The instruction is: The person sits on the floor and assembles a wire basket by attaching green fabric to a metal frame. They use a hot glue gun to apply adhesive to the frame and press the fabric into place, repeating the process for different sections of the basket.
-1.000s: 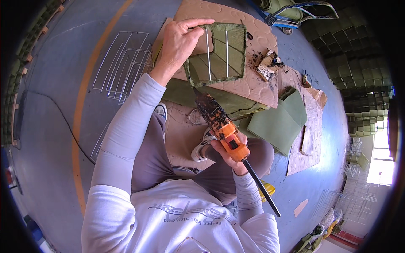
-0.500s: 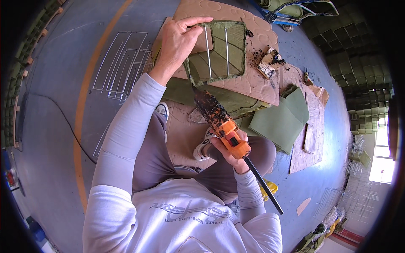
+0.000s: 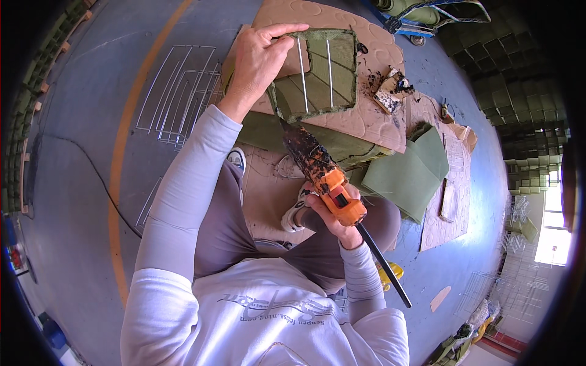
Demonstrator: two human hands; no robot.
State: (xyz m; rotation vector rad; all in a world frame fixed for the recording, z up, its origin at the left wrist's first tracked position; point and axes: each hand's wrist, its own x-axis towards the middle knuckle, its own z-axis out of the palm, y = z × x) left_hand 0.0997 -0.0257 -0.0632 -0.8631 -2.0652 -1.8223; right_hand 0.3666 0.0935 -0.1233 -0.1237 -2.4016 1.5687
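Observation:
My left hand (image 3: 259, 64) pinches the upper left edge of a green mesh-covered wire frame (image 3: 342, 70), with the index finger stretched along its top rim. Two bare metal rods (image 3: 331, 73) cross the frame's opening. In my right hand (image 3: 336, 213) is an orange glue gun (image 3: 343, 206), its front end crusted with black glue. A long black glue stick (image 3: 384, 267) sticks out of its back. The gun's tip points at the frame's lower left corner and looks very close to it; whether they touch I cannot tell.
Cardboard (image 3: 372, 131) covers the work surface before me, with a glue-smeared block (image 3: 390, 91) on it. Folded green fabric (image 3: 409, 174) lies to the right. Wire racks (image 3: 180, 91) rest on the floor at left, near a black cable (image 3: 101, 183). A blue cart (image 3: 409, 27) stands far off.
The glue gun's tip has risen slightly toward the frame's lower left corner. The frame has barely shifted, and both hands keep their holds.

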